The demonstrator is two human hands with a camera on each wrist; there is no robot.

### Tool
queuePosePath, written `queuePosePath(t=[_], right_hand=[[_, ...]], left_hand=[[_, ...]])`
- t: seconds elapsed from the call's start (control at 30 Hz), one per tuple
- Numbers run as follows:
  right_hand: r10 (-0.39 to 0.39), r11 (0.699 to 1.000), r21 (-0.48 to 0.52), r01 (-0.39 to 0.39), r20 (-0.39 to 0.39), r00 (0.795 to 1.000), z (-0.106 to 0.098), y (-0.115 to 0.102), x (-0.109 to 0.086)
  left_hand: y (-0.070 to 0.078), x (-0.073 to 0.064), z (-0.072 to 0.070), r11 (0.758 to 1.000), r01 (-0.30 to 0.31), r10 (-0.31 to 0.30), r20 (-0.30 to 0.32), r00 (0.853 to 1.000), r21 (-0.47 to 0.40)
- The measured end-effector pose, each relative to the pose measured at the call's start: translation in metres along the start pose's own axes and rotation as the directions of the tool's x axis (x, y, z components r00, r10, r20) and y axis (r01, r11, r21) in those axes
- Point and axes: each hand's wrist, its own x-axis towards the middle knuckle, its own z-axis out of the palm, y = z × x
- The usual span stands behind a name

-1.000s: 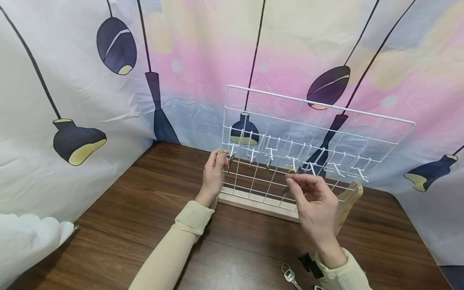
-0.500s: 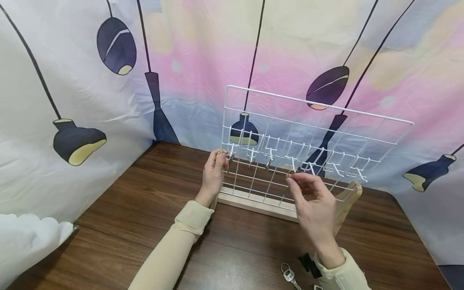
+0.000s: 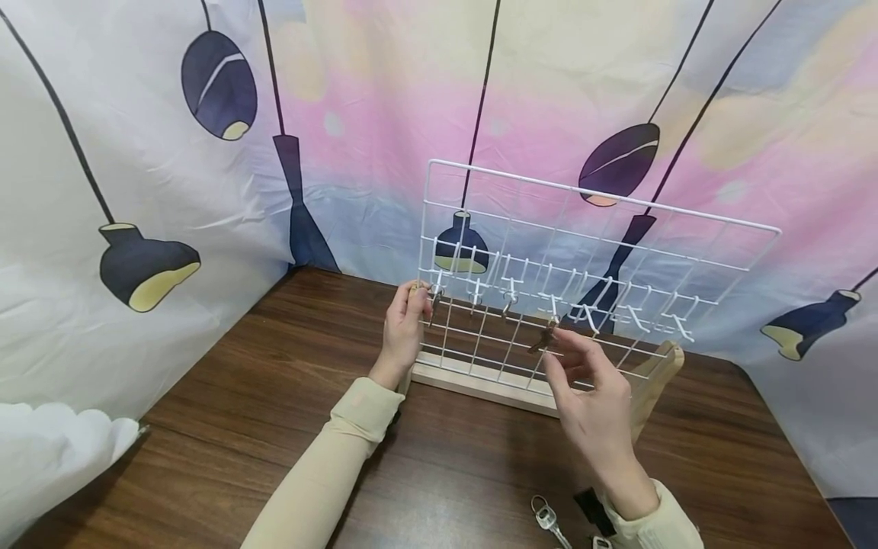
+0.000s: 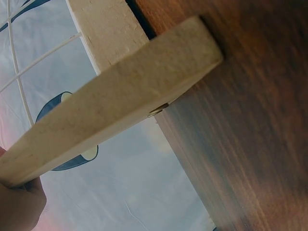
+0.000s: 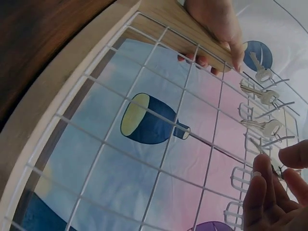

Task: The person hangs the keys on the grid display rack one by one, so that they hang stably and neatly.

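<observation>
My left hand (image 3: pixel 403 328) grips the wooden side support (image 4: pixel 110 96) at the left end of a white wire-grid rack, thumb on the near face. A row of white hooks runs across the grid. Several keys dangle from the left-hand hooks, among them one key (image 5: pixel 267 96) in the right wrist view. My right hand (image 3: pixel 597 389) is close to the middle hook, with thumb and index finger spread apart. Just beyond its fingertips a key (image 3: pixel 545 337) hangs by its ring from that hook.
The rack's wooden base bar (image 3: pixel 480 387) stands on a dark wood table (image 3: pixel 274 427). A loose key with a ring (image 3: pixel 546 518) lies near the front edge, another key (image 3: pixel 601 543) beside it. Behind hangs a lamp-print curtain (image 3: pixel 384 99); three hooks on the right bear no key.
My right thumb and index finger have parted from the key ring and drawn slightly down. The key now hangs from the middle hook. My left hand has kept its grip.
</observation>
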Motion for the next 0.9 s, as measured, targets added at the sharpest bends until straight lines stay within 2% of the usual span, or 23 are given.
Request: queuePosePath(t=[0.17, 0.3, 0.37, 0.43, 0.47, 0.53, 0.6, 0.67, 0.77, 0.8, 0.9], right_hand=[[-0.019, 1.000, -0.009, 0.019, 0.035, 0.999, -0.004, 0.005, -0.007], [-0.040, 0.999, -0.025, 0.044, 0.126, 0.991, -0.008, 0.009, -0.015], [-0.029, 0.998, -0.043, 0.039, 0.214, 0.976, -0.011, 0.012, -0.020], [-0.003, 0.998, -0.065, 0.026, 0.321, 0.947, -0.014, 0.015, -0.026], [0.019, 0.997, -0.080, 0.013, 0.377, 0.926, -0.016, 0.016, -0.029], [0.061, 0.994, -0.112, -0.006, 0.492, 0.868, -0.021, 0.018, -0.035], [0.114, 0.989, -0.140, -0.037, 0.595, 0.795, -0.026, 0.020, -0.040], [0.173, 0.982, -0.179, -0.068, 0.680, 0.713, -0.032, 0.021, -0.046], [0.225, 0.971, -0.231, -0.067, 0.773, 0.593, -0.039, 0.024, -0.053], [0.233, 0.968, -0.246, -0.054, 0.795, 0.560, -0.041, 0.025, -0.055], [0.240, 0.962, -0.271, -0.006, 0.841, 0.485, -0.047, 0.029, -0.062]], left_hand=[[0.016, -0.001, 0.003, 1.000, 0.012, -0.012, 0.003, 1.000, -0.004], [0.027, -0.003, 0.007, 1.000, 0.012, -0.012, 0.000, 1.000, -0.006], [0.029, -0.004, 0.008, 1.000, 0.014, -0.014, -0.001, 1.000, -0.008], [0.029, -0.004, 0.008, 1.000, 0.012, -0.012, 0.002, 1.000, -0.015], [0.029, -0.004, 0.008, 1.000, 0.010, -0.010, 0.006, 1.000, -0.015], [0.028, -0.004, 0.007, 1.000, 0.007, -0.007, 0.012, 1.000, -0.014], [0.028, -0.004, 0.007, 1.000, 0.004, -0.004, 0.013, 1.000, -0.011], [0.028, -0.004, 0.007, 1.000, 0.003, -0.003, 0.012, 1.000, -0.006], [0.028, -0.004, 0.007, 1.000, -0.001, 0.001, 0.010, 1.000, 0.001], [0.028, -0.004, 0.007, 1.000, -0.005, 0.005, 0.011, 1.000, 0.004], [0.028, -0.004, 0.007, 1.000, -0.008, 0.008, 0.014, 1.000, 0.007]])
